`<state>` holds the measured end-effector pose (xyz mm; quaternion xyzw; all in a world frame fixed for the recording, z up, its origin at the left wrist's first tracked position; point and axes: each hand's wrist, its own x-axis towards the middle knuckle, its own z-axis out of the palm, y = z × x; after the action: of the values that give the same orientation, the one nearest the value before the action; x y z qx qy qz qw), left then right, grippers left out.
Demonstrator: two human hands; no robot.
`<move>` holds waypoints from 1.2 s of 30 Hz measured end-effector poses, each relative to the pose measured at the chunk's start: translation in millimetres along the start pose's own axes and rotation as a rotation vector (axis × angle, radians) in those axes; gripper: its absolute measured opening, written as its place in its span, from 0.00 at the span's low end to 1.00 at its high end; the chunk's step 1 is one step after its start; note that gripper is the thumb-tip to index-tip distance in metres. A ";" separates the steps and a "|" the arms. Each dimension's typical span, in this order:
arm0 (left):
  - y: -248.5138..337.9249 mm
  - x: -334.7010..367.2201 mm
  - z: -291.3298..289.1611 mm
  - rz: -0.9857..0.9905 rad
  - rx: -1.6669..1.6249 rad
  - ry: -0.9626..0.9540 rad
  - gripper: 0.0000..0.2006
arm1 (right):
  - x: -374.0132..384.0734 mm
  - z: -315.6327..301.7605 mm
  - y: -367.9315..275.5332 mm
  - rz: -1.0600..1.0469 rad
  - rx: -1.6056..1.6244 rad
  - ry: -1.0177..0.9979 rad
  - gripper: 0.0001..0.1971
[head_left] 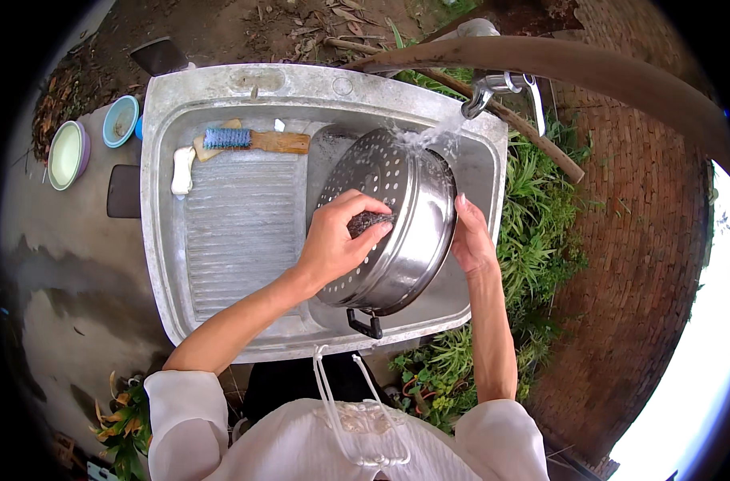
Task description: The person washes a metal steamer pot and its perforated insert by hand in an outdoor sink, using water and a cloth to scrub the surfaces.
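While water [439, 136] from the tap [481, 98] splashes onto its far side, the perforated steel steamer pot [413, 232] lies tipped on its side in the basin at the right end of the sink [301, 85]. The step in hand looks like scouring its holed base: the left hand [333, 236] pinches a dark scouring pad [370, 224] against that face, thumb and fingers closed around it. The right hand [472, 239] braces the opposite rim, its thumb showing (the other fingers are mostly hidden, so I cannot tell how firmly they close). The next move probably calls for working the pad across the remaining holes, with the pot steadied and turned under the stream. Its holed base faces the sink's left edge and somewhat upward, the rim toward the right edge. Being round, it has no clear long axis; its widest visible span runs from the far edge toward the near edge, where one black handle [365, 324] points.
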<state>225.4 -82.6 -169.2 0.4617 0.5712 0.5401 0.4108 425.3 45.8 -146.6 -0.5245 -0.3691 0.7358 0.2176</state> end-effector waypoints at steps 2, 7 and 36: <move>4.7 -7.7 -2.6 -0.015 -0.098 0.049 0.06 | -30.7 11.4 29.4 -0.095 -0.128 0.102 0.18; 15.8 -29.0 19.6 0.090 0.001 0.131 0.05 | -37.6 29.4 49.1 -0.143 0.145 0.278 0.23; 32.2 34.8 35.3 0.007 0.201 0.188 0.05 | -29.3 40.2 48.1 -0.357 -0.270 0.434 0.22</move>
<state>254.1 -40.7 -138.9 0.4500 0.6569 0.5223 0.3053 401.4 -18.0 -158.7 -0.6202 -0.4948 0.5012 0.3454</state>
